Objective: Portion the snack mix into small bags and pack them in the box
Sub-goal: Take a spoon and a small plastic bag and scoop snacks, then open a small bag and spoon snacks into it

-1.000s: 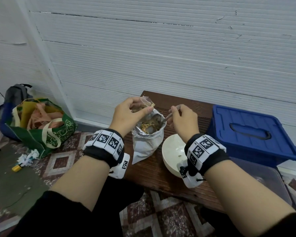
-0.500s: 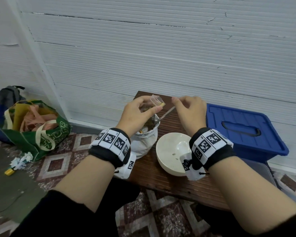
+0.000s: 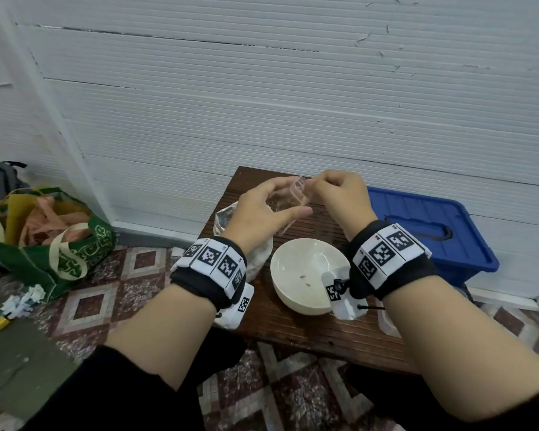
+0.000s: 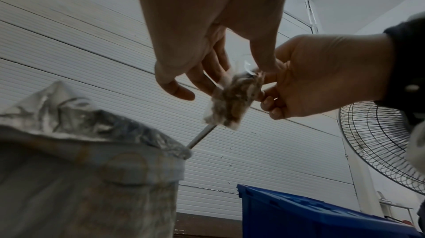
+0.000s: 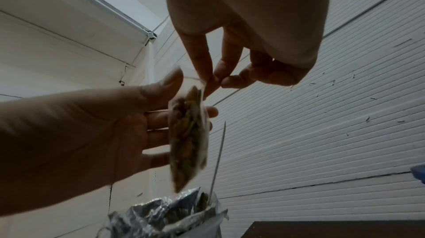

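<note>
Since the earlier frames, the right hand [image 3: 339, 197] has let go of the spoon [image 4: 201, 136], which now stands propped in the foil snack bag [image 3: 227, 219], and has risen to meet the left hand [image 3: 263, 209] at the small clear bag [image 3: 294, 197]. Nearest the viewer, close to the front edge of the brown wooden table [image 3: 293, 325], sits the white bowl [image 3: 305, 278], holding only a few crumbs. Above and beyond it, the small clear bag hangs over the foil snack bag at the table's left edge; the left hand pinches its upper part with thumb against fingers, the remaining fingers spread behind it, while the right hand pinches the top edge between thumb and forefinger, its other fingers curled. Snack mix fills the lower part of the bag. Judged step: filling of this portion is complete and sealing begins; the next move calls for pressing the mouth shut along its whole width. Farthest right, beside the table, stands the blue box [image 3: 423, 231], lid on, so it must be opened before packing. Whether the bag's mouth has a zip strip cannot be told; the spoon's bowl is hidden inside the foil.
</note>
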`<state>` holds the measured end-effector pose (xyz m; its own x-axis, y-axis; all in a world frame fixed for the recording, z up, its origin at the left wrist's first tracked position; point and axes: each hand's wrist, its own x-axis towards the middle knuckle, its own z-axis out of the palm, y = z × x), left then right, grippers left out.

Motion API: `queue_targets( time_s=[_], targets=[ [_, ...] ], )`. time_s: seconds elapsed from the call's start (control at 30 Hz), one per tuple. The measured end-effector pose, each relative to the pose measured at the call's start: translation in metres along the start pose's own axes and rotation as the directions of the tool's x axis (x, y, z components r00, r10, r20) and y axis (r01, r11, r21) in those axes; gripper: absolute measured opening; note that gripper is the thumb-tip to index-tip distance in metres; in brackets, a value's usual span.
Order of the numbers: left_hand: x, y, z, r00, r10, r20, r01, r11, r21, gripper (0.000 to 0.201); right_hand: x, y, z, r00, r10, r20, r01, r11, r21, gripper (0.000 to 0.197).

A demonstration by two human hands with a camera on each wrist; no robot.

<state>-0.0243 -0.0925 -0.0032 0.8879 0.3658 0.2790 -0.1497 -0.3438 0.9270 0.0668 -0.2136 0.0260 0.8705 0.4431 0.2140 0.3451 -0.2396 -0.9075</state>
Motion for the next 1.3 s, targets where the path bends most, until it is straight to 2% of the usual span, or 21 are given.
queue_targets(
  time_s=[0.27, 0.4, 0.53, 0.63, 0.83, 0.97, 1.03, 1.13, 1.3],
  targets=[
    [-0.001, -0.008, 0.009, 0.995, -0.004, 0.096, 0.006, 1.0, -0.024, 0.05, -0.001, -0.004, -0.013, 0.999, -0.025, -0.021, 0.025, 0.999, -0.028, 0.021],
    [-0.001, -0.011, 0.018, 0.997, -0.023, 0.073, 0.025, 0.999, -0.03, 0.042, -0.007, -0.001, -0.016, 1.0, -0.006, -0.025, 0.005, 1.0, -0.027, 0.025],
    [-0.002, -0.014, 0.027, 0.997, -0.048, 0.059, 0.05, 0.998, -0.036, 0.034, -0.017, 0.004, -0.022, 0.999, -0.003, 0.034, 0.004, 1.0, -0.02, 0.03],
    [-0.003, -0.017, 0.035, 0.998, -0.047, 0.046, 0.045, 0.998, 0.046, 0.03, -0.025, 0.011, -0.029, 0.998, -0.016, 0.062, 0.024, 0.991, -0.13, 0.036],
    [-0.01, -0.019, 0.054, 0.992, -0.09, 0.089, 0.085, 0.995, 0.059, 0.036, -0.034, 0.02, -0.047, 0.998, -0.037, 0.052, 0.054, 0.927, -0.372, 0.012],
    [-0.016, -0.025, 0.063, 0.982, -0.117, 0.15, 0.102, 0.989, 0.105, 0.04, -0.038, 0.029, -0.064, 1.0, 0.019, -0.011, -0.022, 0.921, -0.388, 0.011],
    [-0.02, -0.034, 0.064, 0.974, -0.152, 0.17, 0.122, 0.977, 0.174, 0.044, -0.041, 0.035, -0.076, 0.996, 0.056, -0.065, -0.076, 0.928, -0.365, 0.016],
    [-0.028, -0.05, 0.061, 0.975, -0.179, 0.134, 0.129, 0.939, 0.319, 0.041, -0.045, 0.046, -0.098, 0.98, 0.133, -0.149, -0.173, 0.939, -0.297, 0.029],
    [-0.043, -0.068, 0.056, 0.966, -0.235, 0.108, 0.172, 0.895, 0.411, 0.043, -0.056, 0.073, -0.126, 0.939, 0.292, -0.18, -0.342, 0.843, -0.415, 0.025]
  ],
)
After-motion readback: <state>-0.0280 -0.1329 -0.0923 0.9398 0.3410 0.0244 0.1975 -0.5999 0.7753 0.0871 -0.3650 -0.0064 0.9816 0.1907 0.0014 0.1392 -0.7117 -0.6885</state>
